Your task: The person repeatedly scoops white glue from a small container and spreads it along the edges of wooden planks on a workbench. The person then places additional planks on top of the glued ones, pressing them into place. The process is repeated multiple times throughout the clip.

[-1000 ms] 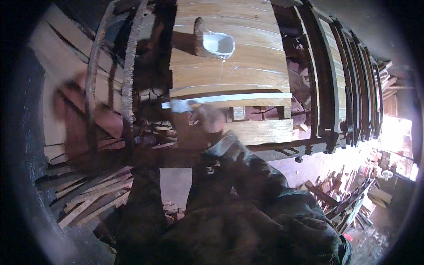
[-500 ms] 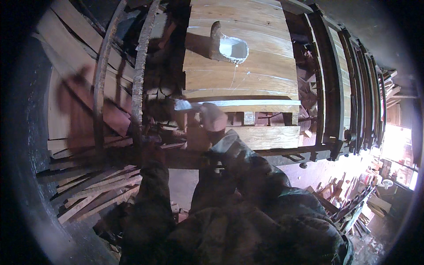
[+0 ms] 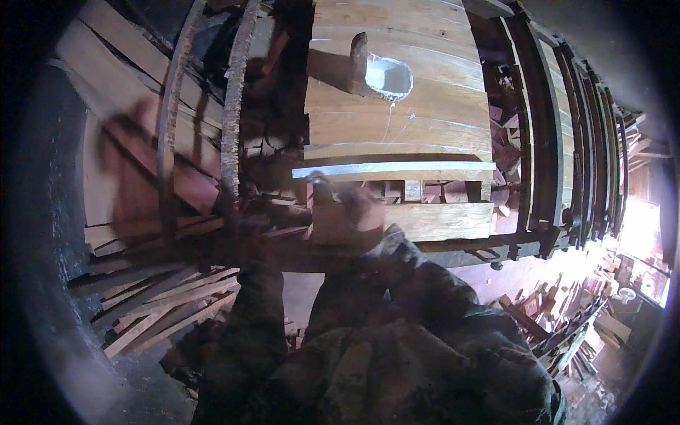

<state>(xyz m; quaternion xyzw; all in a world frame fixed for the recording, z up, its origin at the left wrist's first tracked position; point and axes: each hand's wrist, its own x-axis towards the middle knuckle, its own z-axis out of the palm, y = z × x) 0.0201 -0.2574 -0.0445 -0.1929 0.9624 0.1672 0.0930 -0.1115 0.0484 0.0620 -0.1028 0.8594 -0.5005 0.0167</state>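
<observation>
Across the rack in front of me lies a panel of pale wooden boards (image 3: 397, 127). Near its close side, a narrow wooden strip (image 3: 439, 167) has a wet-looking white coat along its upper edge. My right hand (image 3: 360, 212) is just nearer than that strip, blurred, with its fingers closed. A small greyish end of something pokes out by the strip's left part, too smeared to name. In deep shadow to the left is my left hand (image 3: 253, 244), its fingers hidden. On the panel stands a cut-open container (image 3: 388, 79) with white stuff inside, a dark upright piece at its left.
A separate pale board (image 3: 443, 221) lies close to me on the rack. Dark clamp bars (image 3: 538, 127) run along the right, and rough bars (image 3: 234, 106) on the left. Loose wooden slats (image 3: 166, 301) are piled at lower left; scrap wood (image 3: 559, 312) lies at lower right.
My right hand has drawn back from the white-coated strip toward me, uncovering more of its left part. The whole view has shifted slightly. My left hand stays in shadow.
</observation>
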